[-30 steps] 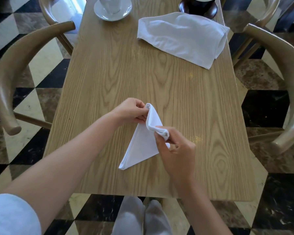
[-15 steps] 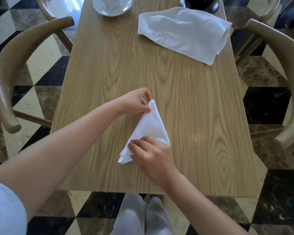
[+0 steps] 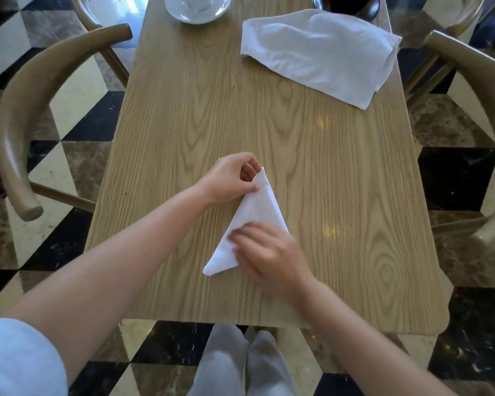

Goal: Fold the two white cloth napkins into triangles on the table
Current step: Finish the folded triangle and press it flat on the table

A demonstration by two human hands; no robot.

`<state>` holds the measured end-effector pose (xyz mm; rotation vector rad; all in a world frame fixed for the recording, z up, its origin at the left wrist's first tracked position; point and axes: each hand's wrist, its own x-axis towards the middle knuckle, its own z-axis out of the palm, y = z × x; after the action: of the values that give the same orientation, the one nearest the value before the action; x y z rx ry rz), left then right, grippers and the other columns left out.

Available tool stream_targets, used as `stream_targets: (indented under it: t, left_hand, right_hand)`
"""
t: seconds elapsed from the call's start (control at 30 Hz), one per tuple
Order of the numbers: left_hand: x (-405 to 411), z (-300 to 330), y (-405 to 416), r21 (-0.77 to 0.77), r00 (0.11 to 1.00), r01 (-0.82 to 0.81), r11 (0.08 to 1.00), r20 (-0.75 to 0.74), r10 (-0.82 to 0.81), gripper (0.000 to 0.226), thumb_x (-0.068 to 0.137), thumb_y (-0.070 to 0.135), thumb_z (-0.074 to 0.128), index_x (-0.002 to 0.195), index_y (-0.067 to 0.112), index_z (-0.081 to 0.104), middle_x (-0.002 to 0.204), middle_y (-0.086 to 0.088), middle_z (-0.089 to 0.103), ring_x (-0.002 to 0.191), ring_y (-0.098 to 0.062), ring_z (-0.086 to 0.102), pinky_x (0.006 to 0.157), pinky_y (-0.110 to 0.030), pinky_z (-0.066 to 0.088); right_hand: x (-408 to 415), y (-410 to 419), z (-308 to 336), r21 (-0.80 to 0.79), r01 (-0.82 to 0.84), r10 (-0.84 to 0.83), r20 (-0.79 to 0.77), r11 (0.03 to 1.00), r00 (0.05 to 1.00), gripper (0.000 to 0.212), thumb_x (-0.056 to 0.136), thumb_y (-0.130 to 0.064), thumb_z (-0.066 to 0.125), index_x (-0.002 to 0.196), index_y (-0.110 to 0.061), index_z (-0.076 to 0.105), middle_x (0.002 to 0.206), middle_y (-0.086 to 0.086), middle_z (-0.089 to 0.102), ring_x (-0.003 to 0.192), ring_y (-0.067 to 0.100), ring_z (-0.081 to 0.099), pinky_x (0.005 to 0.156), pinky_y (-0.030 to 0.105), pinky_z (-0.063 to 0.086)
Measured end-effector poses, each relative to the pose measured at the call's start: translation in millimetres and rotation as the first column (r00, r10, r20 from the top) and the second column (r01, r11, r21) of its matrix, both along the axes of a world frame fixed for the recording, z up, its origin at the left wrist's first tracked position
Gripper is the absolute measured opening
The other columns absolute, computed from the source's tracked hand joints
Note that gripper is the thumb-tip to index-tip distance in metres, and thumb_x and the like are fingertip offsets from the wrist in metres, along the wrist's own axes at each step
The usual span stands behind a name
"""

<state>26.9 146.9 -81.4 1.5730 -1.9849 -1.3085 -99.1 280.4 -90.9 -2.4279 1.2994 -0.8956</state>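
On the table [image 3: 355, 172], the folded napkin [image 3: 255, 215] (a triangle) points away; long axis near-to-far.

Our left hand [image 3: 230, 178] reaches forward with its forearm bare, thumb and fingertips pinched together, the wrist slightly bent. Our right hand [image 3: 269, 252] lies palm down, fingers spread and pointing left, slightly blurred, its forearm angling in from the lower right.
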Motion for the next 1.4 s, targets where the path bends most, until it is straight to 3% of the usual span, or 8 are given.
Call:
stream_targets:
  t: [0.17,0.3,0.43,0.57,0.7,0.83,1.07,1.4]
  left_hand:
    - [-3,1,24,-0.051,0.974,-0.213,0.976,-0.095,0.208,0.030,0.081,0.002,0.065,0.110,0.008,0.058,0.095,-0.006,0.061,0.088,-0.016,0.060,0.083,-0.021,0.049]
    - [-4,-3,100,-0.332,0.927,-0.318,0.888,0.090,0.365,0.042,0.094,0.016,0.046,0.136,0.013,0.042,0.139,-0.004,0.045,0.134,-0.016,0.035,0.111,-0.033,0.028]
    - [-11,-19,172,-0.426,0.846,0.094,0.900,0.510,0.154,0.054,0.094,0.033,0.028,0.145,0.015,0.033,0.152,-0.002,0.029,0.141,-0.019,0.023,0.113,-0.053,0.016]
    - [10,-35,165,-0.430,0.799,0.317,0.845,0.601,0.007,0.051,0.096,0.035,0.028,0.142,0.014,0.038,0.149,0.000,0.035,0.138,-0.020,0.031,0.108,-0.057,0.016]
    - [41,-32,126,-0.446,0.743,0.541,0.713,0.651,-0.156,0.051,0.096,0.034,0.027,0.143,0.015,0.036,0.150,0.003,0.033,0.140,-0.021,0.027,0.106,-0.061,0.000]
    - [32,-20,114,-0.536,0.853,0.352,0.767,0.521,-0.027,0.047,0.094,0.026,0.032,0.136,0.010,0.048,0.146,-0.001,0.041,0.140,-0.021,0.027,0.111,-0.056,0.002]
    - [-21,-31,139,-0.391,0.857,0.173,0.904,0.512,0.057,0.056,0.095,0.034,0.022,0.146,0.012,0.027,0.154,-0.002,0.021,0.144,-0.018,0.014,0.117,-0.047,0.011]
    - [20,-35,120,-0.354,0.802,0.175,0.919,0.592,0.075,0.080,0.080,0.072,0.027,0.148,0.033,0.011,0.158,0.001,0.006,0.145,-0.013,-0.003,0.116,-0.045,-0.004]
  right_hand:
    - [-38,-35,-7,0.163,0.052,0.003,-0.325,0.985,0.946,0.044,0.096,-0.028,0.043,0.136,-0.010,0.048,0.147,0.007,0.039,0.139,0.024,0.029,0.113,0.042,0.028]
    - [-45,-39,-21,0.304,0.038,0.116,-0.472,0.952,0.874,0.059,0.096,-0.046,0.014,0.150,-0.019,0.013,0.157,-0.003,0.006,0.144,0.013,-0.003,0.118,0.037,0.001]
    - [-41,-37,-25,0.290,0.101,0.068,-0.520,0.952,0.852,0.064,0.095,-0.048,0.011,0.149,-0.015,0.013,0.157,-0.003,0.006,0.144,0.011,-0.002,0.118,0.044,0.003]
    - [-36,-19,-21,0.264,0.259,-0.067,-0.568,0.929,0.821,0.064,0.094,-0.046,0.010,0.147,-0.010,0.010,0.157,0.001,0.009,0.144,0.013,0.001,0.114,0.055,-0.007]
    - [-30,18,-11,0.115,0.454,-0.301,-0.603,0.883,0.738,0.060,0.090,-0.041,0.032,0.136,-0.004,0.045,0.142,0.010,0.045,0.133,0.023,0.041,0.111,0.062,0.010]
    - [-27,27,-7,0.003,0.477,-0.423,-0.456,0.879,0.783,0.031,0.086,-0.028,0.048,0.107,-0.012,0.065,0.108,0.005,0.063,0.105,0.024,0.059,0.110,0.054,0.022]
    - [-41,3,-16,0.266,0.229,-0.095,-0.435,0.936,0.895,0.051,0.098,-0.030,0.025,0.145,-0.009,0.023,0.152,0.005,0.016,0.143,0.020,0.013,0.116,0.035,0.007]
    - [-45,4,-25,0.315,0.340,-0.184,-0.434,0.886,0.882,0.061,0.093,-0.047,0.024,0.149,-0.027,0.014,0.157,-0.001,0.006,0.145,0.012,0.002,0.117,0.033,-0.001]
